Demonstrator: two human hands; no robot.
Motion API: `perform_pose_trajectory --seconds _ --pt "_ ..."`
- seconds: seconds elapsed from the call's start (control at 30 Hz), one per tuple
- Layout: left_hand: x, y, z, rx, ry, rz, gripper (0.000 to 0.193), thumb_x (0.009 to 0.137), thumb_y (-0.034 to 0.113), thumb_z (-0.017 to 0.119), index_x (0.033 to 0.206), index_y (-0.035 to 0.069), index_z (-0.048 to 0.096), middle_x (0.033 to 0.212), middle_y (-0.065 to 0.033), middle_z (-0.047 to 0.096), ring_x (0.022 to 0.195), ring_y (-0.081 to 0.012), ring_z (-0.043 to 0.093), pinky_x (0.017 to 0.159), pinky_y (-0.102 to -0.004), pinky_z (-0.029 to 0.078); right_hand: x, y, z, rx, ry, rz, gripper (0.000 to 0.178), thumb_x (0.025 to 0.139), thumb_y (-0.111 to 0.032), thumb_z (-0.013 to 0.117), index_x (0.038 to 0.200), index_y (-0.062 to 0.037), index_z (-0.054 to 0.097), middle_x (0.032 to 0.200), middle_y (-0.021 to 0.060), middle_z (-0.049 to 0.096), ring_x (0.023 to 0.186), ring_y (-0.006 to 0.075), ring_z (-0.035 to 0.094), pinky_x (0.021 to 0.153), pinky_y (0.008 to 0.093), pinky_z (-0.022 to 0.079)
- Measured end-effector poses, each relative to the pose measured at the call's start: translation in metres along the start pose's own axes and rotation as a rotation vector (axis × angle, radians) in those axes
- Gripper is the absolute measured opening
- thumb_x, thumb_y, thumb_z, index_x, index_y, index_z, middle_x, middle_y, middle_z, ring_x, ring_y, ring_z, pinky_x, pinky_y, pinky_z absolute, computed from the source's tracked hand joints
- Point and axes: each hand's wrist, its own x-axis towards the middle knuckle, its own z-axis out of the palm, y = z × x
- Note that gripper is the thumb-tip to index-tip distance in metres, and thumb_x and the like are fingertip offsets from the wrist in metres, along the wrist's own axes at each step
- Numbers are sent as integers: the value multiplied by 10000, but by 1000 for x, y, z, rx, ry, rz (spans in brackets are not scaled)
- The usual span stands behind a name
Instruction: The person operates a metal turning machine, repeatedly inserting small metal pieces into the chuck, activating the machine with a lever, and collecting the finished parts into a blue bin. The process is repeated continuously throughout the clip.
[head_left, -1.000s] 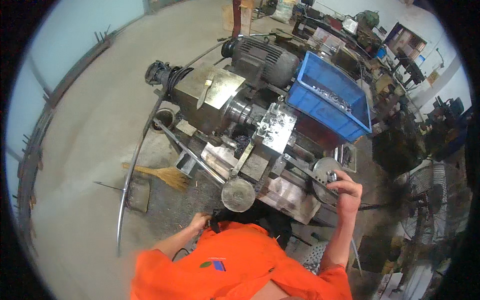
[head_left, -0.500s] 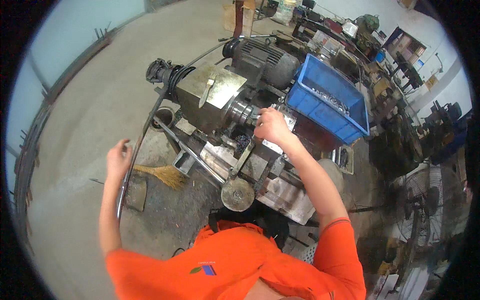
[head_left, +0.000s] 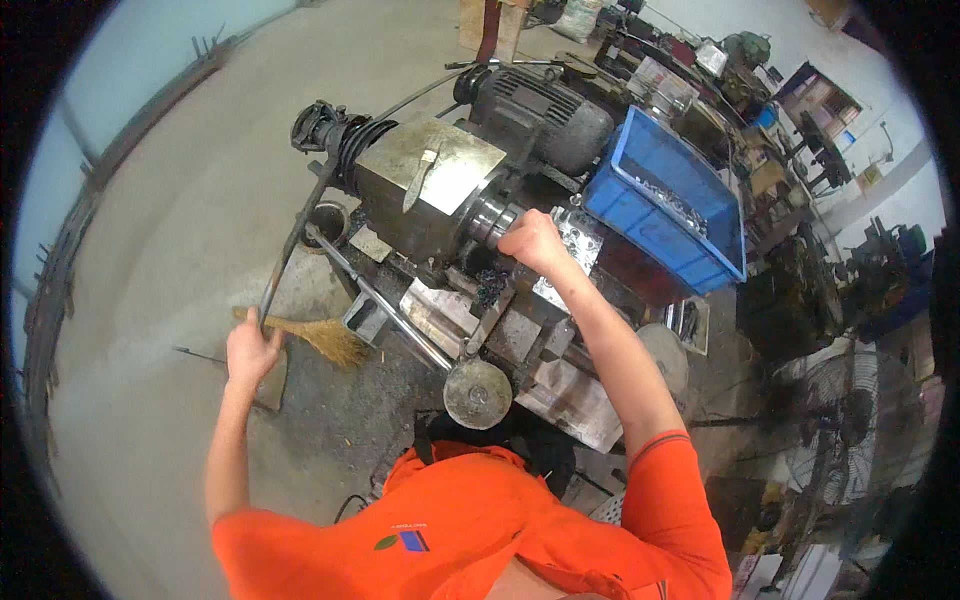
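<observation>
Since half a second ago, the left hand (head_left: 255, 348) has gone from hanging loosely beside the long metal lever (head_left: 292, 255) to wrapping round it, while the right hand (head_left: 533, 242) stays at the lathe's spindle nose (head_left: 488, 218), where it had already reached.

The left hand is closed, its fingers curled about the lower stretch of the lever, which slants up past the near side of the headstock (head_left: 468, 165) toward the machine's left end. The right hand is bent in with its fingers drawn together, knuckles upward, right in front of the bright steel spindle nose; its fingertips are hidden, so whether they pinch a part cannot be told.

Just beyond the right hand lies a shiny machined block (head_left: 582, 238) on the carriage. A flat brush (head_left: 421, 178) rests on the headstock's top cover, and the finned electric motor (head_left: 545, 120) sits behind. Right of the motor, a blue plastic crate (head_left: 645, 228) contains a heap of small metal pieces (head_left: 672, 203). Nearer the person's body is a round metal disc (head_left: 478, 394), and a straw broom (head_left: 332, 340) lies on the floor (head_left: 160, 290) near the left hand.
</observation>
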Motion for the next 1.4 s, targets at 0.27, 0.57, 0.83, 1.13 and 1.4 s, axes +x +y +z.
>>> perform_pose_trajectory --seconds 0.27,0.57,0.83,1.13,1.4 --pt "41 -39 13 218 -22 51 298 701 170 564 938 -2 507 641 -194 568 655 -362 574 592 -449 453 5 24 20 -94 214 -299 141 574 -142 562 543 -6 542 720 135 597 902 327 541 720 376 438" --pt "150 -143 -14 561 165 132 34 715 85 499 737 59 505 683 -144 588 662 -300 588 562 -410 453 1 19 12 -83 192 -267 237 515 -234 608 600 -13 620 890 187 598 867 343 571 719 365 465" --pt "111 -102 17 384 518 -241 126 683 149 553 773 66 521 693 -146 582 635 -344 575 547 -442 446 -15 1 9 61 251 -62 206 556 -204 568 683 -60 642 1059 199 545 938 349 539 810 361 436" --pt "70 -56 28 286 393 -262 287 690 217 575 917 44 542 853 -151 582 789 -315 568 684 -443 428 -162 66 -79 266 563 -161 171 541 -80 558 701 -43 602 1102 191 540 957 306 555 810 320 432" --pt "56 -5 170 -216 -63 110 345 702 182 593 1019 47 588 864 -157 622 818 -295 598 726 -368 457 -363 187 -85 -104 779 446 141 552 -67 559 674 -29 619 991 185 592 894 306 586 765 320 451"
